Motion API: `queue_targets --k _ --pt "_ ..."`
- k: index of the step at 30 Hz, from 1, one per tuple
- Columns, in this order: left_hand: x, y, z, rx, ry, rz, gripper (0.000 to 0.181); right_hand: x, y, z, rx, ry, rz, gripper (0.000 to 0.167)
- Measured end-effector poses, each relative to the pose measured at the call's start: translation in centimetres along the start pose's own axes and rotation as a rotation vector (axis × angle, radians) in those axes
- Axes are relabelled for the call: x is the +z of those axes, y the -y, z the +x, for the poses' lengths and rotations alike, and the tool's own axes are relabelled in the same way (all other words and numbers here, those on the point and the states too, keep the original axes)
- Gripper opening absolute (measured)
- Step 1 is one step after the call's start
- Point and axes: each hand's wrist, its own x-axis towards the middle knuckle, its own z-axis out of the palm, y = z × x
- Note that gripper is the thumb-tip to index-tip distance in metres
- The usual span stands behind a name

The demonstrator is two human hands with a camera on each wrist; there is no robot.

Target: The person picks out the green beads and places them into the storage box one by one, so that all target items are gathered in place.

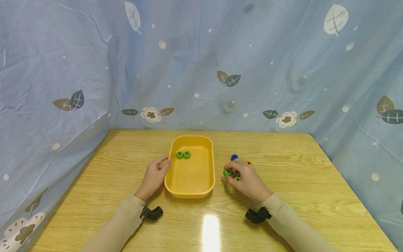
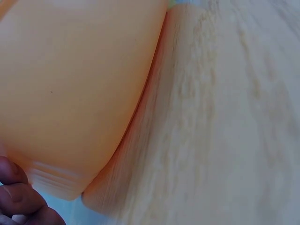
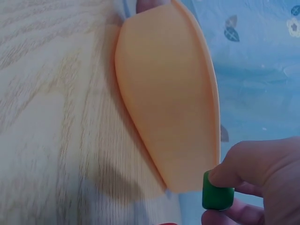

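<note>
Bead (image 1: 227, 172) pinched, thumb against bent fingers, and it's a green one in my right hand (image 1: 248, 180), just off the right side of the tray! Smooth, softly blocky sides from the right wrist, and from above a round ring with a dark hole.

Over to my left hand (image 1: 154, 175): it's touching the tray's left wall, thumb at the rim, fingers bent beside it; whether they pinch it, I cannot tell. That tray (image 1: 190, 178) is a yellow, plastic-looking oblong, smooth, with rounded corners and a raised rim. Inside, far left, two holed beads sit side by side, a green bead on the left (image 1: 179, 155) and a green bead on the right (image 1: 187, 154), plenty of bare floor around them.

Out on the right, loose ones cluster about my right hand: a blue bead (image 1: 234, 157) beyond it, an orange bead (image 1: 249, 163) behind the knuckles, a yellow bead (image 1: 237, 178) near my thumb. My own hand blocks part of that bunch, with bits of red and green peeking round it.

Under it all runs the wood-grained table (image 1: 283, 157), glare at its near edge; behind hangs a wrinkled blue curtain (image 1: 201, 52) printed with leaves and flowers.
</note>
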Motion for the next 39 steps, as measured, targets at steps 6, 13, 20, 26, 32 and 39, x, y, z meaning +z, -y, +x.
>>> queue_targets --k 6,13,20,26,32,39 --pt "0.0 0.0 0.0 -0.009 -0.008 0.003 0.054 0.1 0.1 -0.1 -0.017 -0.039 0.014 0.025" --pt "0.0 0.1 0.0 0.004 0.003 0.002 0.054 0.0 0.4 -0.1 -0.020 -0.059 0.030 0.026" --pt "0.0 0.0 0.0 0.001 0.002 -0.017 0.054 -0.4 1.3 1.0 -0.020 -0.074 0.045 0.027" --pt "-0.1 0.2 0.1 0.000 -0.001 -0.008 0.054 -0.7 2.9 2.7 0.007 -0.077 0.043 0.027" --pt "-0.1 0.3 0.0 -0.007 -0.010 0.007 0.054 -0.5 4.0 4.8 -0.037 -0.041 0.048 0.025" --pt "0.0 0.1 -0.1 -0.003 -0.003 -0.009 0.053 -0.2 4.7 6.9 -0.076 -0.023 0.040 0.023"
